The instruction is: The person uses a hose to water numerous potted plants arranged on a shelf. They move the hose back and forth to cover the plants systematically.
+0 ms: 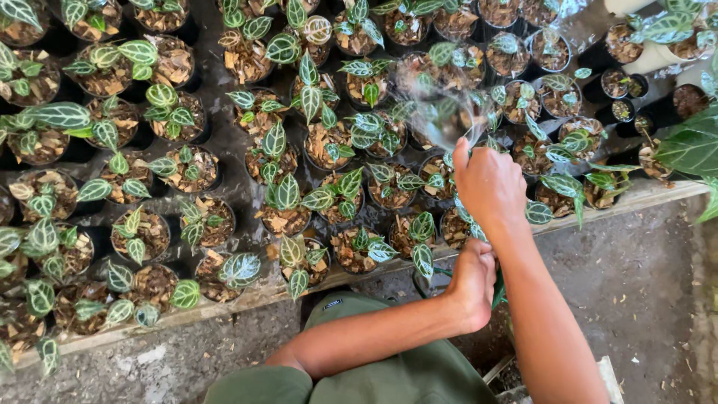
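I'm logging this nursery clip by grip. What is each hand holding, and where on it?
The right hand pinches a clear plastic bag by its lower edge. The left hand grips something green, mostly hidden.

Leaves (286, 192) dark green, white-veined — pots (213, 217) black — trousers (389, 374) olive.

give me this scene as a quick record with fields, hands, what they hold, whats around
setting: rows of small black pots with green white-veined plants, on a ledge above a concrete floor
right hand: right hand raised over the pots, grip closed on a clear plastic bag
left hand: left hand lower, at the ledge edge, grip closed on a dark green thing, mostly hidden
clothing: green trousers
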